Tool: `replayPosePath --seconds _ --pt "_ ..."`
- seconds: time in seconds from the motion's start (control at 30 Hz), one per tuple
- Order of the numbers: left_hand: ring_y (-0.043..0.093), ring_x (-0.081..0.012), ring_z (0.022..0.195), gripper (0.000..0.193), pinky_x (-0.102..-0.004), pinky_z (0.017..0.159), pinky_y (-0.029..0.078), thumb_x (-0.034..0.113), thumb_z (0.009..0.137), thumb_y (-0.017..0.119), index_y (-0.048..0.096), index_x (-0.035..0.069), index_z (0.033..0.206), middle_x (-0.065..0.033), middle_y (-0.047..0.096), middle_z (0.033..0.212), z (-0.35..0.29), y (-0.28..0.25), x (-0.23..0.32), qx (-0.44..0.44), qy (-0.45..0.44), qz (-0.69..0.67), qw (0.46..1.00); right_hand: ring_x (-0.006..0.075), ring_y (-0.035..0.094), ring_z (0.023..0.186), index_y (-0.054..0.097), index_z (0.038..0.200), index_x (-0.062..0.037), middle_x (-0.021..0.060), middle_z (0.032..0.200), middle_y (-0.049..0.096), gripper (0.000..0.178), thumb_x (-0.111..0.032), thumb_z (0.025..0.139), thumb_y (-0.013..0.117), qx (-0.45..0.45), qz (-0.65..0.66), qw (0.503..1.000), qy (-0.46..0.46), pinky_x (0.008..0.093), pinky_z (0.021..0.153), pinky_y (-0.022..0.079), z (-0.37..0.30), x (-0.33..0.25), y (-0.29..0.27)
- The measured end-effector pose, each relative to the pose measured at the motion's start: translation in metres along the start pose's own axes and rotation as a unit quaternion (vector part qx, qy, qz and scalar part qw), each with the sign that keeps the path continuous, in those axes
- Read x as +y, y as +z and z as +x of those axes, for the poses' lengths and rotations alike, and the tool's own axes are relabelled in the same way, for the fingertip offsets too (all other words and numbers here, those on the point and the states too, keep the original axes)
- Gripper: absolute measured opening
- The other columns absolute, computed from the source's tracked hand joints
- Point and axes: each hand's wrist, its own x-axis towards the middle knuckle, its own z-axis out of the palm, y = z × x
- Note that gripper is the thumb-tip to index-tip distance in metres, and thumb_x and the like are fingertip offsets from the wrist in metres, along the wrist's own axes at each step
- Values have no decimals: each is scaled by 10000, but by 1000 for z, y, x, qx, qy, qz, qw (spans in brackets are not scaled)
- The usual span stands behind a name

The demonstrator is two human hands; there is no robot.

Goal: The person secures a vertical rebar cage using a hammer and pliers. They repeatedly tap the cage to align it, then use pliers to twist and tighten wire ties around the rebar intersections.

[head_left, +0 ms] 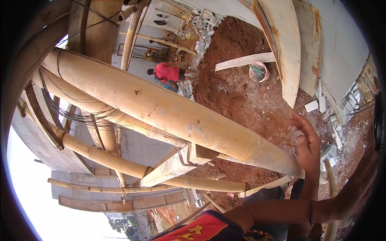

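My right hand [305, 134] is raised beside the lower end of a thick bamboo pole [169, 108]. Its fingers are loosely bent and spread from the thumb, with nothing seen between them. My left forearm, with a thin dark band at the wrist, crosses in front of the right arm. It runs to the dark right rim, where my left hand [364, 176] is in shadow and its fingers are hidden. Wire ties hold the bamboo to a squared wooden beam [173, 166]. A loose bundle of thin wire [90, 116] hangs on the poles.
The view is tilted sideways. A person in a red shirt [167, 72] stands far off by a block wall. A bucket [258, 72] rests on red soil [237, 92] near a pale plank [244, 61]. Large boards [283, 44] lean at upper right, near bent rebar [358, 90].
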Motion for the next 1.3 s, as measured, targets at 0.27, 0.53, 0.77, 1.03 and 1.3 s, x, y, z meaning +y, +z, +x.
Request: replayPosePath --seconds 0.27,0.53,0.77,1.03,1.3 --pt "459 -406 1266 526 -505 1066 410 27 757 682 507 -118 1232 -260 486 1298 -106 -109 -20 91 112 19 989 254 649 729 636 1125 48 143 843 660 952 -810 724 542 -23 -185 964 -191 349 674 495 -2 -6 21" --pt "648 -354 991 459 -477 733 572 229 862 682 498 54 1245 -163 584 1190 -154 -248 20 152 207 128 958 289 633 652 703 993 11 140 763 639 787 -732 766 580 -57 -393 879 -265 366 573 471 -21 -24 16" --pt "518 -430 1180 445 -512 979 444 218 906 631 534 -51 1247 -239 530 1257 -139 -238 46 179 212 68 958 228 644 836 611 1209 1 136 980 667 367 -266 960 575 133 -349 903 -215 336 716 512 -58 -79 76" --pt "285 -536 1359 676 -596 1100 282 488 987 436 430 -64 1377 -298 333 1469 -185 -208 63 95 305 -35 947 119 603 763 649 1050 18 76 860 653 200 -148 960 582 119 -119 939 -301 262 676 494 -45 -258 209" --pt "421 -393 1314 614 -491 1063 345 306 893 619 448 -5 1395 -229 422 1437 -168 -247 51 -130 231 104 959 277 644 730 703 919 -65 69 846 665 269 -294 787 753 308 -710 375 -511 418 655 497 -66 -478 268"
